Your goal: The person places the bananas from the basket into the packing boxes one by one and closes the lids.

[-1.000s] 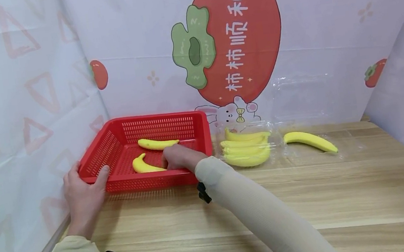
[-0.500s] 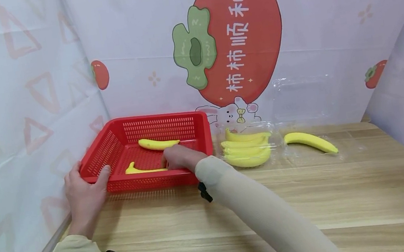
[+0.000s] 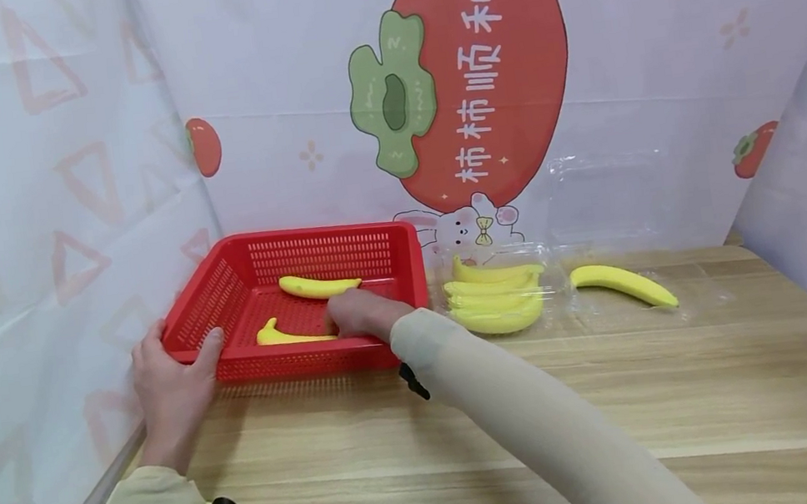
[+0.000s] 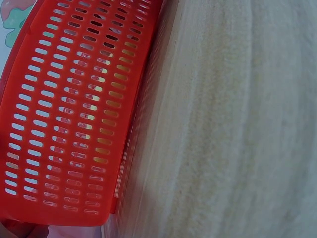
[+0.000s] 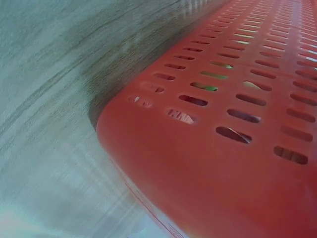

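Much of your right hand [image 3: 359,311] drops out of sight behind the near wall of the shallow red plastic basket with slotted sides [image 3: 311,357]. Its fingertips are hidden, so you cannot tell whether they pinch anything. Just beside them, inside the basket, lies a curved yellow banana with a stubby stem [image 3: 285,335]; the near rim cuts off its lower side and its other end is lost at your hand. A smooth yellow banana [image 3: 317,287] lies farther back on the basket floor, its tip close to your knuckles.

Your left hand [image 3: 178,389] grips the near left corner, thumb over the front rim and fingers round the outside, their tips partly concealed. Your left wrist view gives only slivers of yellow through the slots; your right wrist view is filled by the outer corner and blurs toward its edges.

Right of the basket, a clear plastic box [image 3: 501,248] holds a bunch of yellow bananas [image 3: 498,316], overlapping too closely for you to count surely. Next to it, a single yellow banana [image 3: 623,285] lies in a transparent tray [image 3: 700,299] with its lid [image 3: 608,197] raised; their faint edges are hard to trace.

Beneath everything you have a pale wood-grain table [image 3: 415,469]. White fabric printed with red persimmons [image 3: 275,192] hangs behind, and pale sheeting with pinkish triangles [image 3: 27,206] closes your left side.
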Available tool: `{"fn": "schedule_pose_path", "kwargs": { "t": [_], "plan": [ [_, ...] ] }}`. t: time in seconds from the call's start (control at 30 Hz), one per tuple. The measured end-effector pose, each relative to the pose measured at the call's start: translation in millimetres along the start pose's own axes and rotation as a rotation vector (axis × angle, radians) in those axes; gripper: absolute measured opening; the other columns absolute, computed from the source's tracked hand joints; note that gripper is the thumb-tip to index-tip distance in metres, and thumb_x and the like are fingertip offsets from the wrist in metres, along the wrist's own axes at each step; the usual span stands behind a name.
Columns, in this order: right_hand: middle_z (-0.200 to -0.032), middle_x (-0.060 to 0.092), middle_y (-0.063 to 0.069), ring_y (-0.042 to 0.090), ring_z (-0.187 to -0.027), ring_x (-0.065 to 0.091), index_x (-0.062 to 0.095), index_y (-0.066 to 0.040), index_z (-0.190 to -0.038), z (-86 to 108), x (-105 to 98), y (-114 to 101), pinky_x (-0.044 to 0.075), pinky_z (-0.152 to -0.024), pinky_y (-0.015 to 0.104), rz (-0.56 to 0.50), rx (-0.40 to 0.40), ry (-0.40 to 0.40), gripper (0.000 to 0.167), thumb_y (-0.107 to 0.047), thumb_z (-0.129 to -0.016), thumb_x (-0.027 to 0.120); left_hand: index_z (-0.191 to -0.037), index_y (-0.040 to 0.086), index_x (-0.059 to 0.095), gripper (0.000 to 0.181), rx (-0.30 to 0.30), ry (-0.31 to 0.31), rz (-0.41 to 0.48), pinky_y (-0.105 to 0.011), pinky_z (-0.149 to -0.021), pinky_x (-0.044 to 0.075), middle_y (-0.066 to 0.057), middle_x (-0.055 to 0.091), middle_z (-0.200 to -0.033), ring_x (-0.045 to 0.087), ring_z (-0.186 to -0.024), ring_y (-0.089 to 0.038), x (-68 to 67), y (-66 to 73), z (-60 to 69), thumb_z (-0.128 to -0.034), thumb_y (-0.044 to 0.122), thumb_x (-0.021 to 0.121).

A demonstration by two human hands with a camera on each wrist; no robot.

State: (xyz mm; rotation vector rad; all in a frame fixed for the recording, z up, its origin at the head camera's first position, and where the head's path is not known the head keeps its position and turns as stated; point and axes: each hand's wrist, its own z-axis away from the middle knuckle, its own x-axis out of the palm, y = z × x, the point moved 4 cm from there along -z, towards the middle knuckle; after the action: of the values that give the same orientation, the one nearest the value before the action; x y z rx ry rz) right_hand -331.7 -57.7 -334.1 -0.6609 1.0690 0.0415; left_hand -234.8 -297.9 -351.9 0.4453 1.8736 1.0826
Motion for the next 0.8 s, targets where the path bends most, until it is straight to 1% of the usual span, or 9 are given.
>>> {"fn": "schedule_pose_path", "kwargs": {
  "t": [0.07, 0.13, 0.23, 0.37, 0.53, 0.63, 0.7, 0.8],
  "plan": [
    [-0.096, 0.074, 0.001, 0.018, -0.093, 0.066, 0.081, -0.022, -0.095, 1.5, -0.1, 1.9, 0.059, -0.073, 0.026, -0.062, 0.039, -0.003, 0.009, -0.026, -0.088, 0.086, -0.168, 0.002, 0.022, 0.088, -0.003, -0.004, -0.001, -0.065, -0.115, 0.043, -0.03, 0.037, -0.16, 0.039, -0.142, -0.045, 0.5, 0.2, 0.2, -0.1019, 0.045, 0.063],
    [-0.096, 0.073, 0.002, 0.018, -0.091, 0.067, 0.077, -0.021, -0.093, 2.8, 0.2, 3.1, 0.058, -0.072, 0.026, -0.097, 0.064, -0.01, 0.009, -0.026, -0.09, 0.084, -0.167, 0.001, 0.022, 0.088, -0.007, -0.007, -0.001, -0.066, -0.115, 0.043, -0.031, 0.036, -0.16, 0.039, -0.142, -0.046, 1.0, 0.4, 0.4, -0.1018, 0.044, 0.063],
    [-0.098, 0.073, 0.002, 0.018, -0.092, 0.067, 0.075, -0.021, -0.094, 3.8, 0.0, 3.7, 0.059, -0.072, 0.026, -0.079, 0.064, -0.037, 0.011, -0.025, -0.09, 0.084, -0.168, 0.002, 0.022, 0.088, -0.012, -0.006, -0.005, -0.065, -0.115, 0.044, -0.03, 0.037, -0.16, 0.04, -0.142, -0.045, 1.3, -0.2, 1.3, -0.1019, 0.044, 0.063],
    [-0.099, 0.073, 0.0, 0.017, -0.097, 0.066, 0.075, -0.022, -0.097, 3.8, -1.9, 3.0, 0.06, -0.073, 0.025, 0.015, -0.007, -0.069, 0.015, -0.025, -0.087, 0.087, -0.168, 0.003, 0.022, 0.087, -0.011, -0.003, -0.005, -0.064, -0.116, 0.043, -0.029, 0.038, -0.16, 0.04, -0.143, -0.044, 1.6, -0.4, 1.7, -0.102, 0.044, 0.063],
    [-0.101, 0.074, 0.0, 0.017, -0.102, 0.066, 0.078, -0.022, -0.101, 3.7, -3.4, 4.3, 0.061, -0.075, 0.025, -0.034, -0.029, -0.078, 0.02, -0.024, -0.084, 0.089, -0.168, 0.002, 0.022, 0.088, -0.008, -0.007, -0.004, -0.064, -0.116, 0.042, -0.029, 0.037, -0.16, 0.039, -0.143, -0.044, 1.9, 0.4, 2.3, -0.1019, 0.044, 0.063],
    [-0.101, 0.074, -0.001, 0.017, -0.103, 0.065, 0.08, -0.022, -0.104, 3.1, -3.8, 3.4, 0.061, -0.076, 0.024, -0.031, -0.043, -0.08, 0.021, -0.026, -0.085, 0.089, -0.168, 0.002, 0.022, 0.088, -0.007, -0.007, -0.004, -0.064, -0.116, 0.042, -0.029, 0.037, -0.16, 0.039, -0.143, -0.044, 2.3, 0.3, 2.1, -0.1019, 0.044, 0.063],
    [-0.099, 0.075, -0.001, 0.017, -0.101, 0.065, 0.081, -0.022, -0.106, 2.3, -4.3, 2.5, 0.06, -0.075, 0.024, -0.027, -0.054, -0.07, 0.022, -0.027, -0.086, 0.089, -0.168, 0.003, 0.021, 0.088, -0.012, -0.009, -0.006, -0.064, -0.116, 0.044, -0.028, 0.037, -0.161, 0.038, -0.144, -0.043, 2.7, -0.1, 1.8, -0.1019, 0.045, 0.063],
    [-0.096, 0.076, -0.002, 0.017, -0.099, 0.066, 0.083, -0.021, -0.112, 1.6, -6.1, 1.2, 0.058, -0.076, 0.024, -0.022, -0.096, -0.034, 0.025, -0.031, -0.089, 0.086, -0.168, 0.004, 0.021, 0.089, -0.014, -0.009, -0.005, -0.064, -0.115, 0.045, -0.027, 0.036, -0.161, 0.038, -0.144, -0.042, 2.6, -0.3, 0.6, -0.1016, 0.045, 0.063]
  ]
}}
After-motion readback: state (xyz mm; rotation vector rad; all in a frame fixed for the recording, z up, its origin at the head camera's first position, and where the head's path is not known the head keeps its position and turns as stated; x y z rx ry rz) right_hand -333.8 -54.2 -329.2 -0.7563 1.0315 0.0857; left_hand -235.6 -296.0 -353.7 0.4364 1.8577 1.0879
